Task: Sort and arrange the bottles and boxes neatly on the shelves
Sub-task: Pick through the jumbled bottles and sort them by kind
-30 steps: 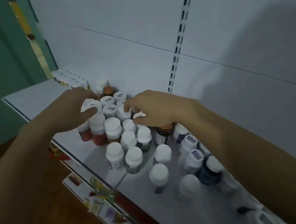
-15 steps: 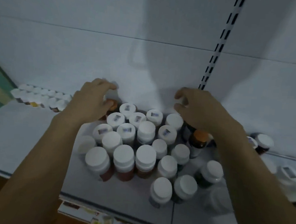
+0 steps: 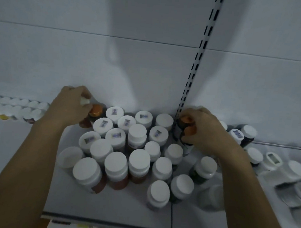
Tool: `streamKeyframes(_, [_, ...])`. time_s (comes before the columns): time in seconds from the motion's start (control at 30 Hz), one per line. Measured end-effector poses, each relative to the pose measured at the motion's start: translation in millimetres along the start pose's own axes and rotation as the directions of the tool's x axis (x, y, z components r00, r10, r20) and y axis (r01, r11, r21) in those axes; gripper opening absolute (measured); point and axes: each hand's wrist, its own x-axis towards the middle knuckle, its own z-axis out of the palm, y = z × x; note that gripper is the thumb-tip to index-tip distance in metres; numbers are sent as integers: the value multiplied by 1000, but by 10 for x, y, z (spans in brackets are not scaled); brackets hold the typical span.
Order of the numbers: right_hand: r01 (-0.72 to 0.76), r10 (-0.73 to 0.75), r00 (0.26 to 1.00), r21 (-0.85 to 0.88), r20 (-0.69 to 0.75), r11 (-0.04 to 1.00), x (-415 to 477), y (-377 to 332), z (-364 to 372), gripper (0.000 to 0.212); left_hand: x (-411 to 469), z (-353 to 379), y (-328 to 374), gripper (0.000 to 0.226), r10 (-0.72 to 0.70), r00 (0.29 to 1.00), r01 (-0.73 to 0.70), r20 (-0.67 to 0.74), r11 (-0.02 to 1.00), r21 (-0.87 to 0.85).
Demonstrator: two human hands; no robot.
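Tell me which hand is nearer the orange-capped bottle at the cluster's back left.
Left. The left hand sits right beside the orange-capped bottle, on its left; the right hand is far to its right, across the cluster.

Dim, cool blue-grey cast, low contrast. Broad soft shadow across the middle of the back panel (image 3: 126, 41), so light comes from the near side. White caps (image 3: 139, 159) are the brightest patches, no glare. Bottles (image 3: 295, 177) at the right edge are smeared, far-left row (image 3: 16, 104) soft. Wide-angle bend: slotted upright (image 3: 199, 64) leans.
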Motion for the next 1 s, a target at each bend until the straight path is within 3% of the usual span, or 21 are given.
streamKeyframes(0.13, [49, -31, 989, 123, -142, 991, -76, 45, -24, 47, -23, -5, 7, 31, 30, 999, -31, 24, 999, 39])
streamKeyframes(0.27, [105, -49, 965, 209, -256, 972, -149, 18, -54, 37, -79, -30, 1, 46, 16, 989, -34, 147, 992, 118])
streamKeyframes(0.37, [146, -84, 957, 209, -279, 967, -174, -69, -32, 37, -147, -25, -39, 53, 39, 986, -48, 163, 997, 57])
streamKeyframes(0.47, [153, -132, 971, 92, -200, 984, -156, -138, 51, 40, -276, -77, -108, 46, 37, 992, -40, 124, 999, 21])
streamKeyframes(0.6, [117, -115, 991, 27, -63, 993, -130, -163, 211, 43, -477, -209, -294, 35, 10, 983, -26, 184, 996, 83])
streamKeyframes(0.77, [56, -53, 993, 26, -109, 998, -92, -320, 219, 35, -730, -317, -387, 34, -65, 987, 59, 148, 997, 48])
streamKeyframes(0.9, [176, -167, 962, 24, -218, 984, -95, -726, 247, 27, -924, -267, -367, 28, -84, 994, 88, 66, 995, -54])
streamKeyframes(1.0, [365, -369, 930, 151, -2, 919, -235, -1121, 339, 35, -1058, -256, -335, 24, -94, 995, 96, 34, 991, -88])
